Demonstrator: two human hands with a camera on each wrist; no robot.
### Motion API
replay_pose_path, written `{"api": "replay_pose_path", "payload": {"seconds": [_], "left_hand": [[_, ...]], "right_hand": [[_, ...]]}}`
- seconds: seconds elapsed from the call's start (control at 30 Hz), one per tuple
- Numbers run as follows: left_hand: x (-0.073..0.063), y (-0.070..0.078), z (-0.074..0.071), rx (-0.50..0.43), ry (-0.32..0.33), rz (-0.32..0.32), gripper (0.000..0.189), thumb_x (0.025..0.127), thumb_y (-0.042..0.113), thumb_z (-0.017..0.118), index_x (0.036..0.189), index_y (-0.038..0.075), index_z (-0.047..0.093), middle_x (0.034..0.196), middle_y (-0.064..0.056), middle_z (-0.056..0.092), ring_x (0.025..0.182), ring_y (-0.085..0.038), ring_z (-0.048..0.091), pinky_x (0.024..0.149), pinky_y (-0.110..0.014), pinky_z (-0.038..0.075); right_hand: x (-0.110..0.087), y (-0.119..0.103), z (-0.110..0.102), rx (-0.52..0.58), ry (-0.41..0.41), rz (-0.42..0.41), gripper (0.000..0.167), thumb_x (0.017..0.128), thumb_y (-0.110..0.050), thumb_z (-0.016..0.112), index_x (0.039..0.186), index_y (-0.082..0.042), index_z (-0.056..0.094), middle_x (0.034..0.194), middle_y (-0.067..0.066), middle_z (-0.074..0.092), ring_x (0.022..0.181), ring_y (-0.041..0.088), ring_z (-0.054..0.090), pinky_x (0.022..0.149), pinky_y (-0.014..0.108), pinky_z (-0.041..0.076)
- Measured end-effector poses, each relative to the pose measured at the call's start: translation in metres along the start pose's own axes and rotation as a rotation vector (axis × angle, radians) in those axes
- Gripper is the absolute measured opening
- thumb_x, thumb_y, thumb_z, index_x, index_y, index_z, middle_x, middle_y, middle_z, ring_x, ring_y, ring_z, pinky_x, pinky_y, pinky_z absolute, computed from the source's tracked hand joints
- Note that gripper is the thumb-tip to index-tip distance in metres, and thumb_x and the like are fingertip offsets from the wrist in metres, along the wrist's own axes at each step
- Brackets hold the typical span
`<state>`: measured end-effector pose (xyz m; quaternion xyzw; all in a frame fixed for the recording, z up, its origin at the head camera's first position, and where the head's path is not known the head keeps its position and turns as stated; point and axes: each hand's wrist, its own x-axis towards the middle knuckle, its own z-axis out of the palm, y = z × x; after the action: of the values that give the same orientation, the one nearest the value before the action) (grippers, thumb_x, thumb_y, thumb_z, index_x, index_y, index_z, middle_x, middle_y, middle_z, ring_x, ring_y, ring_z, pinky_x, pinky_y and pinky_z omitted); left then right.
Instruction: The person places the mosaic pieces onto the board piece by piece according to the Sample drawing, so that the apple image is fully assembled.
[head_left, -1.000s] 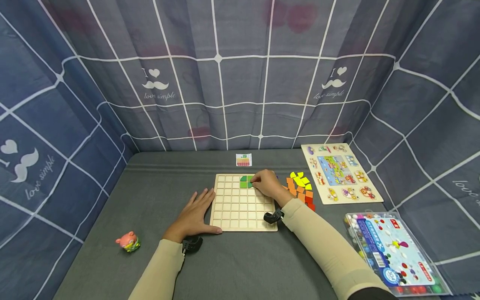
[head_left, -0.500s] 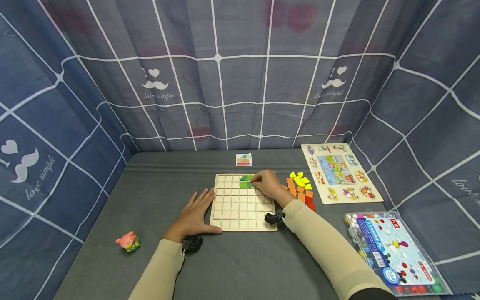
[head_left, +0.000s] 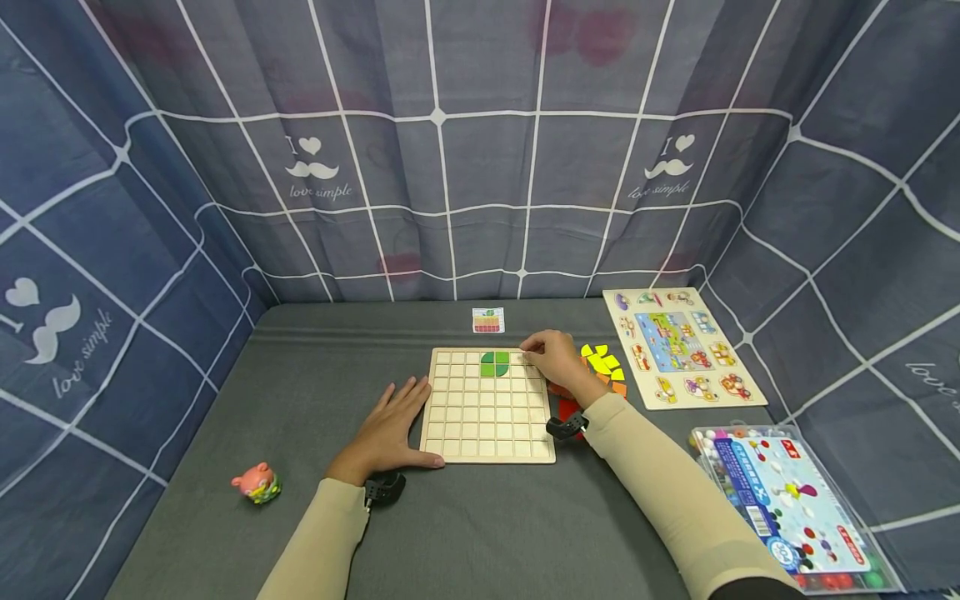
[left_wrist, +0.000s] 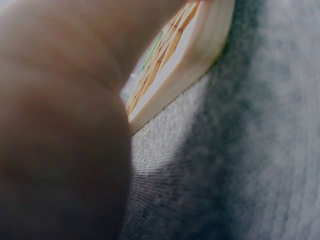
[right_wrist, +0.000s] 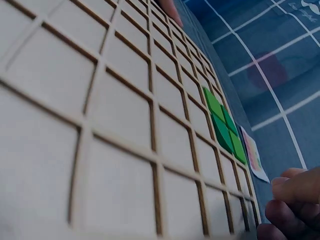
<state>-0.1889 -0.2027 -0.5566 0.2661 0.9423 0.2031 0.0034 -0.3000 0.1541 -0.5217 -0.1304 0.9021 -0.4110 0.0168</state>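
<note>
A square wooden grid board lies on the grey table. Light and dark green tiles sit together in its cells near the far edge. My left hand is spread flat at the board's left side, fingertips by the left edge and thumb at the near-left corner; the left wrist view mostly shows skin and the board's edge. Over the far-right corner hovers my right hand, its fingers loosely bent. No tile shows at its fingertips in the right wrist view, where the green tiles are seen beyond the bare cells.
Loose yellow tiles, with orange and red ones, lie right of the board, partly behind my right arm. A small pattern card is beyond it. Further right are a picture puzzle board and a clear bead box; a pink figurine stands left.
My right hand has left the green tiles and shifted right to the board's far-right corner, uncovering the whole green group. The left hand keeps its place.
</note>
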Motion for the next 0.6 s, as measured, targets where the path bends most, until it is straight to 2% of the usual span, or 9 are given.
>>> {"api": "replay_pose_path", "payload": {"seconds": [0.23, 0.43, 0.6], "left_hand": [[0.0, -0.001, 0.001, -0.005, 0.0, -0.004, 0.14, 0.068, 0.089, 0.074, 0.167, 0.003, 0.025, 0.173, -0.011, 0.021, 0.158, -0.031, 0.015, 0.126, -0.057, 0.005], [-0.001, 0.001, -0.001, -0.004, -0.015, -0.013, 0.141, 0.068, 0.089, 0.074, 0.167, 0.003, 0.024, 0.173, -0.012, 0.02, 0.159, -0.031, 0.014, 0.126, -0.056, 0.003], [0.0, 0.0, 0.0, -0.004, -0.012, -0.01, 0.141, 0.068, 0.088, 0.075, 0.168, 0.003, 0.023, 0.173, -0.012, 0.02, 0.159, -0.031, 0.013, 0.126, -0.056, 0.003]], "right_hand": [[-0.001, 0.011, -0.019, -0.018, 0.023, 0.018, 0.015, 0.103, -0.008, 0.071, 0.114, -0.004, 0.08, 0.104, 0.006, 0.073, 0.092, 0.026, 0.066, 0.081, 0.044, 0.056], [-0.001, 0.027, -0.031, -0.041, 0.028, 0.034, 0.017, 0.104, -0.007, 0.069, 0.118, -0.004, 0.079, 0.107, 0.008, 0.074, 0.094, 0.027, 0.066, 0.081, 0.044, 0.056], [-0.002, 0.032, -0.04, -0.05, 0.023, 0.051, 0.019, 0.104, -0.005, 0.068, 0.12, -0.003, 0.078, 0.109, 0.009, 0.074, 0.097, 0.028, 0.067, 0.085, 0.045, 0.056]]}}
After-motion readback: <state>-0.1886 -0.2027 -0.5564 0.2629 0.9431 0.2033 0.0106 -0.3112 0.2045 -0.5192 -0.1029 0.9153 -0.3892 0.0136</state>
